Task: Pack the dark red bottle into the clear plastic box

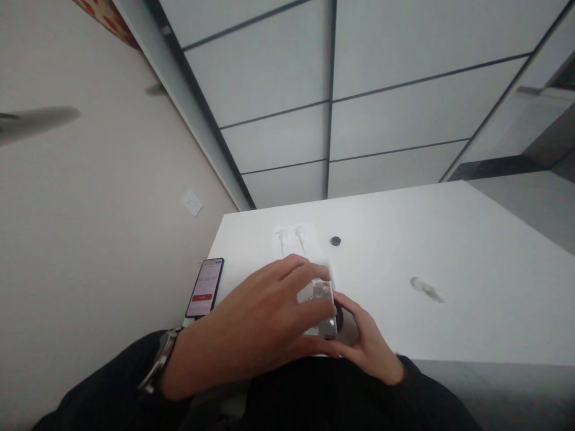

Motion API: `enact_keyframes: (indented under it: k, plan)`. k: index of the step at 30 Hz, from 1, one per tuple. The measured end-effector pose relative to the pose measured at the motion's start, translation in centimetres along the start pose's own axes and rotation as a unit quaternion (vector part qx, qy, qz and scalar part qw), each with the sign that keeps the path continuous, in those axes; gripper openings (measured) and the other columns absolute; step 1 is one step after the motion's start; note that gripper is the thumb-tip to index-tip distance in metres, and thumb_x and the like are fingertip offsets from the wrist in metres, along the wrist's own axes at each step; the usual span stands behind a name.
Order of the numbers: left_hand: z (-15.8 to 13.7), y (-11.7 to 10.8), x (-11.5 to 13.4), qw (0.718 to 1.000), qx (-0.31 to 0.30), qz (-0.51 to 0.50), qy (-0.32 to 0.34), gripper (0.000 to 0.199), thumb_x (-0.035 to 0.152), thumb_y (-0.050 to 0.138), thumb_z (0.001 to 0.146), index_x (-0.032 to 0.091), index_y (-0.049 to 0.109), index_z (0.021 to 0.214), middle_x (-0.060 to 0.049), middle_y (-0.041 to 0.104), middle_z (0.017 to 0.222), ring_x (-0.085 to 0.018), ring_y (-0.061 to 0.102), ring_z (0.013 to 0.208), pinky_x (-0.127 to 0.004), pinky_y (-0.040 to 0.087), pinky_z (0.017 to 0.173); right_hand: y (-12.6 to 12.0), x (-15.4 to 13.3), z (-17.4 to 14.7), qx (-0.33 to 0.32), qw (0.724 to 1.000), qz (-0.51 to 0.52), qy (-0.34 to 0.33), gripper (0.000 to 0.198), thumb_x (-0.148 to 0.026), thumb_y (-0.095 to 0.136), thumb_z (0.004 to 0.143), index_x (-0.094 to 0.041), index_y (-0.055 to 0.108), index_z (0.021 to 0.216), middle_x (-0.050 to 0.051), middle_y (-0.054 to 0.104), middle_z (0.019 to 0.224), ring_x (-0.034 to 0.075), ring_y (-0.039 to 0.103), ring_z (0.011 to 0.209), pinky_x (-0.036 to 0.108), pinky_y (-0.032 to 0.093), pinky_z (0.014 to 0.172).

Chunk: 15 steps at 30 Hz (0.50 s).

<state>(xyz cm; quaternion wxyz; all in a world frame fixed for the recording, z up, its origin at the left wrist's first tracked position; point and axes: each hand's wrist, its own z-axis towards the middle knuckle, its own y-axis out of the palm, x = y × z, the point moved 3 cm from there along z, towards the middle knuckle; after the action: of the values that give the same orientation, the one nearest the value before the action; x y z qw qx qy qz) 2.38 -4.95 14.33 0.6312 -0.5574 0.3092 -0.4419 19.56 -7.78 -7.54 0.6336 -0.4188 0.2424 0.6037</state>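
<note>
My left hand (265, 317), with a metal watch (159, 359) on the wrist, reaches over a small box (324, 299) near the table's front edge. Its fingers are curled over the box and its thumb lies along the near side. The box looks white with a grey, shiny printed or clear face. From the right, my right hand (371, 344) grips the side of the box, thumb and fingers apart around it. A dark rounded thing (339, 317) shows between the box and my right palm; its kind is unclear. The left hand hides much of the box.
On the white table (449, 239) lie a dark coin-like disc (335, 240), a crumpled clear strip (426, 289) and a pale sheet or tray (313, 233) with two white stemmed pieces (300, 232). A phone (205, 287) showing a timer lies at the left edge, near the wall.
</note>
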Motion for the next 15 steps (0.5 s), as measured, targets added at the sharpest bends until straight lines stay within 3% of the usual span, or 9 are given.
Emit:
enact_keyframes:
  k: [5, 10, 15]
  plan:
    - [0.44, 0.41, 0.4, 1.0, -0.003, 0.003, 0.005, 0.025, 0.034, 0.077, 0.098, 0.016, 0.063, 0.109, -0.015, 0.071, 0.126, -0.03, 0.066, 0.116, -0.046, 0.059, 0.102, -0.05, 0.22, -0.17, -0.012, 1.0, -0.004, 0.007, 0.079, -0.05, 0.08, 0.094, -0.031, 0.043, 0.162, 0.014, 0.065, 0.154, 0.035, 0.067, 0.139, 0.053, 0.057, 0.116]
    - [0.69, 0.39, 0.36, 1.0, -0.003, 0.013, 0.004, 0.037, 0.047, 0.079, 0.094, 0.015, 0.063, 0.106, -0.014, 0.073, 0.12, -0.029, 0.066, 0.113, -0.045, 0.059, 0.102, -0.16, 0.09, -0.14, -0.019, 1.0, -0.006, 0.014, 0.081, -0.049, 0.082, 0.093, -0.03, 0.044, 0.162, 0.015, 0.065, 0.154, 0.037, 0.067, 0.138, 0.055, 0.056, 0.116]
    - [0.79, 0.2, 0.16, 0.999, 0.004, -0.035, 0.001, 0.029, 0.045, 0.071, 0.102, 0.017, 0.063, 0.104, -0.011, 0.074, 0.122, -0.026, 0.067, 0.113, -0.042, 0.059, 0.101, -0.12, 0.14, -0.37, -0.019, 0.999, -0.008, 0.025, 0.08, -0.048, 0.083, 0.092, -0.031, 0.045, 0.16, 0.014, 0.065, 0.153, 0.038, 0.066, 0.138, 0.057, 0.056, 0.116]
